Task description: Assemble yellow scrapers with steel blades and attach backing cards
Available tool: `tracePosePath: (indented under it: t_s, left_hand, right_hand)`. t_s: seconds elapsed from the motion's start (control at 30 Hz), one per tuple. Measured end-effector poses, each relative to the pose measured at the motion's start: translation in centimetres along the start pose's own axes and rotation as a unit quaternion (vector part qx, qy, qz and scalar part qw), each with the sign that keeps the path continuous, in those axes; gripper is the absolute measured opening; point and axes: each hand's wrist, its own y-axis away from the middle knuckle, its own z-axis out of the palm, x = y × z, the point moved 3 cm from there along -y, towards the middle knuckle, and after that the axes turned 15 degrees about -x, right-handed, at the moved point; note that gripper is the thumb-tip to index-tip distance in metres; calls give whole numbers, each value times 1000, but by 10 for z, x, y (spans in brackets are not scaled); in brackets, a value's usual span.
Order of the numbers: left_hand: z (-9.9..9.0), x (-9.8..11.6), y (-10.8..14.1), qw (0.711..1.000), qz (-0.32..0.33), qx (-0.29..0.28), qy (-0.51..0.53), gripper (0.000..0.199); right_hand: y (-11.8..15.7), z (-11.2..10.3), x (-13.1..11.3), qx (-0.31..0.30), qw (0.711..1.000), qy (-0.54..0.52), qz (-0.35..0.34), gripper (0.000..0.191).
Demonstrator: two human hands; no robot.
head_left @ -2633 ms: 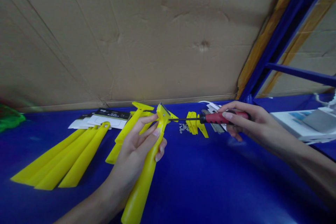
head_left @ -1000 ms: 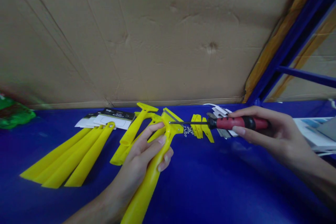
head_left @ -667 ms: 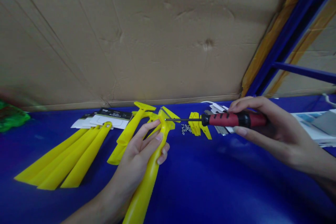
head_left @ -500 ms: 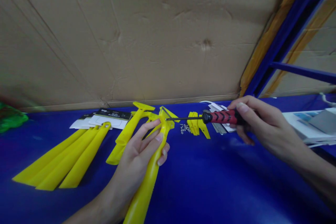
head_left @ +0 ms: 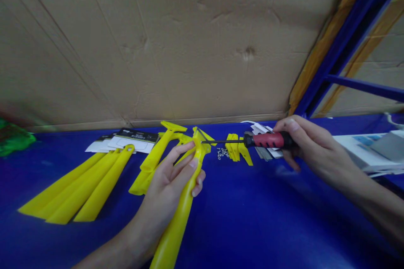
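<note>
My left hand (head_left: 176, 170) is wrapped round the neck of a yellow scraper (head_left: 176, 218), a long plastic handle with a narrow head at its upper end. A metal blade edge shows on that head. In my right hand (head_left: 315, 147) is a screwdriver (head_left: 268, 140) with a red and black grip, held level. Its thin shaft points left and the tip meets the scraper's head; the exact seat of the tip is too small to make out. Behind it lie small screws (head_left: 222, 153) and several small yellow plastic pieces (head_left: 233, 147).
Several yellow handles (head_left: 91, 189) lie fanned out on the blue table (head_left: 240, 227) at left, by printed cards (head_left: 132, 139). More yellow scraper parts (head_left: 159, 147) rest behind my left hand. A white box (head_left: 362, 147) stands right; a cardboard wall (head_left: 189, 50) rises behind.
The screwdriver's grip has turned about its own axis, its tip staying at the scraper's head. My right fingers have shifted slightly on the handle's end. My left hand keeps its hold.
</note>
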Motion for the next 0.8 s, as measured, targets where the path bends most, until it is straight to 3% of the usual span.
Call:
tracePosePath:
  t_s: [0.2, 0.3, 0.43, 0.63, 0.8]
  left_hand:
    - [-10, -3, -3, 999, 21, 17, 21, 50]
    - [-10, -2, -3, 1000, 10, 3, 17, 53]
    - [-5, 2, -1, 1000, -13, -16, -10, 59]
    - [-6, 9, -2, 1000, 2, -14, -24, 52]
    - [-6, 8, -1, 1000, -4, -4, -31, 53]
  right_hand:
    - [3, -2, -5, -60, 996, -67, -26, 32]
    - [1, -2, -6, -46, 998, -36, -39, 29]
    - [-3, -5, 3, 15, 999, 21, -20, 38]
    - [-2, -1, 3, -50, 991, -122, -9, 38]
    - [-1, -1, -4, -8, 999, -38, -28, 36]
